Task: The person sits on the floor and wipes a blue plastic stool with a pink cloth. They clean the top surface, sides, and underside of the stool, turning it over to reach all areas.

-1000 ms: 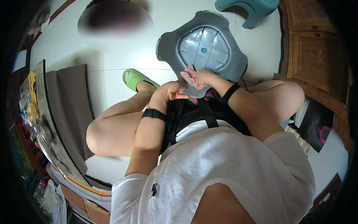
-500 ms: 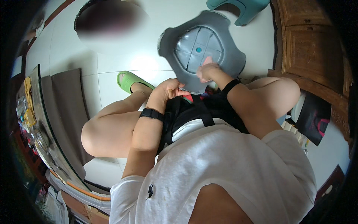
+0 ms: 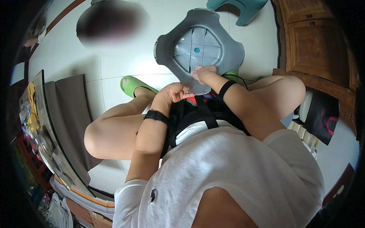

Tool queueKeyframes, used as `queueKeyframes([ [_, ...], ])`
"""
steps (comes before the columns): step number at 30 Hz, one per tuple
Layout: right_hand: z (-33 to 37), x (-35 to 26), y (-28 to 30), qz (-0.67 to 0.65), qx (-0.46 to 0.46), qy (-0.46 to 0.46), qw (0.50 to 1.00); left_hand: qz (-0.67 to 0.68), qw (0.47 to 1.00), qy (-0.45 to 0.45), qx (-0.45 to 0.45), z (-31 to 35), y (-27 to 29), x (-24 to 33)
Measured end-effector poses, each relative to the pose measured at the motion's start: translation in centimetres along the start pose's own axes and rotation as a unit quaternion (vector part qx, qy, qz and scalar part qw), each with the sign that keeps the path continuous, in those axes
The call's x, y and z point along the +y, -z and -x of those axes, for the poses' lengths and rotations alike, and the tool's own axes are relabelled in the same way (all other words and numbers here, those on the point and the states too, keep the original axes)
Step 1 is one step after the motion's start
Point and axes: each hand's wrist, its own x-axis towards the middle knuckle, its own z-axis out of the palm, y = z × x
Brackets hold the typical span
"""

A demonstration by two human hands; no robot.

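Note:
A grey plastic stool point(image 3: 224, 49) is held with its ribbed underside facing me, and its near leg points at my lap. My left hand point(image 3: 175, 92) is closed on the rim of that near leg, fingers curled over the edge. Inside the stool, low on the ribbed underside, my right hand point(image 3: 208, 72) presses down. Its fingers are bunched around a pale pink, cloth-like piece point(image 3: 194, 73), mostly hidden by the hand.
A teal stool point(image 3: 249, 11) stands beyond, near a wooden cabinet point(image 3: 311, 41) on the right. To the left are a glass-topped table point(image 3: 57, 133) with several small things and a grey-brown cloth panel point(image 3: 70, 114). Green slippers point(image 3: 131, 85) are on my feet.
The grey stool has shifted slightly left and turned a little. My right hand has moved left and down across its underside. My left hand keeps hold of the rim.

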Motion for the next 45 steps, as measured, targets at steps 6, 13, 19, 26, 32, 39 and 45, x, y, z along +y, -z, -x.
queueKeyframes([
  [6,-0.3,-2.3,-0.5,-0.216,-0.048,0.141,0.965,-0.071,0.996,-0.042,-0.026,-0.4,1.2,-0.7],
  [13,-0.3,-0.6,-3.0,-0.05,0.031,0.151,0.987,-0.229,0.925,-0.163,0.256,1.7,0.5,0.7],
  [19,2.1,-0.8,-3.3,-0.013,0.013,0.114,0.993,-0.082,0.855,-0.363,0.363,5.4,0.7,2.8],
  [26,-4.2,0.0,-7.7,0.01,0.111,0.21,0.971,-0.132,0.91,-0.311,0.239,7.1,2.0,6.5],
  [32,4.7,-0.9,-2.6,-0.055,0.056,0.222,0.972,-0.107,0.941,-0.255,0.194,5.6,3.2,7.7],
  [39,8.1,-1.5,-2.2,-0.097,0.056,0.191,0.975,-0.228,0.898,-0.243,0.286,5.6,2.0,9.5],
  [45,8.8,-1.4,-1.7,-0.022,0.034,0.158,0.987,-0.228,0.868,-0.279,0.343,4.6,2.0,8.0],
])
